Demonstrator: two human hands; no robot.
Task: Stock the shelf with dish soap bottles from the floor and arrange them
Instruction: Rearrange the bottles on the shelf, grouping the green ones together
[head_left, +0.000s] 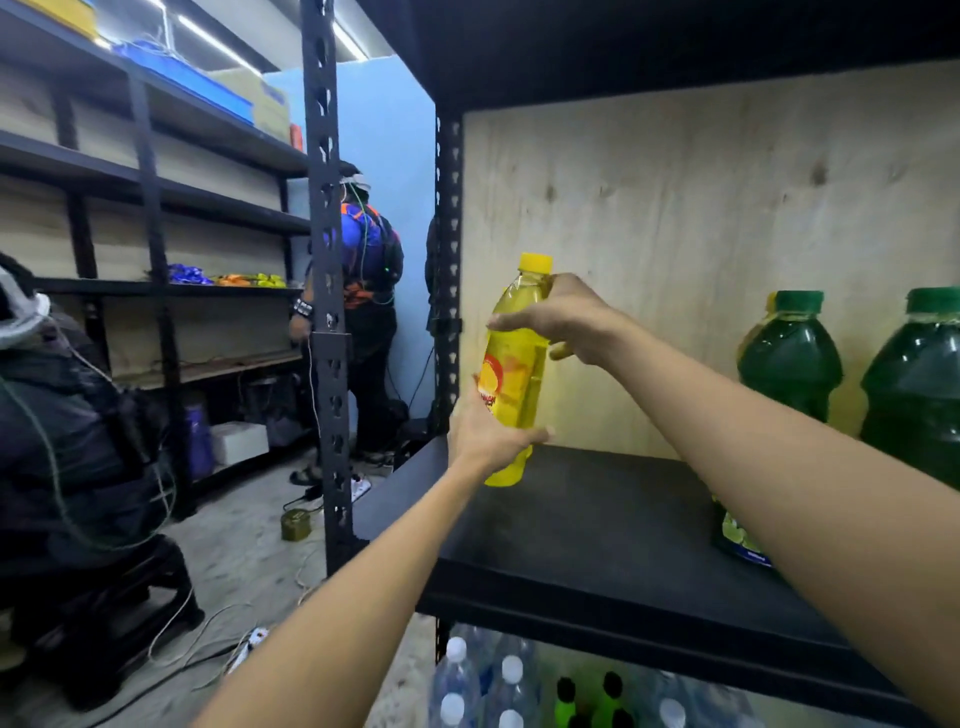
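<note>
A yellow dish soap bottle (517, 364) with a yellow cap stands upright at the back left of the black shelf board (597, 519). My left hand (485, 434) wraps its lower part from the left. My right hand (569, 319) grips its shoulder from the right. Two green dish soap bottles (789, 358) (917, 384) with green caps stand at the back right. My right forearm partly hides a third green-labelled bottle (737, 535) nearer the front.
A plywood back panel (675, 234) closes the shelf. Water bottles (483, 680) fill the shelf below. A black upright post (327, 312) stands at left. Two people (371, 291) (67, 441) work near the other shelving; cables lie across the floor (244, 561).
</note>
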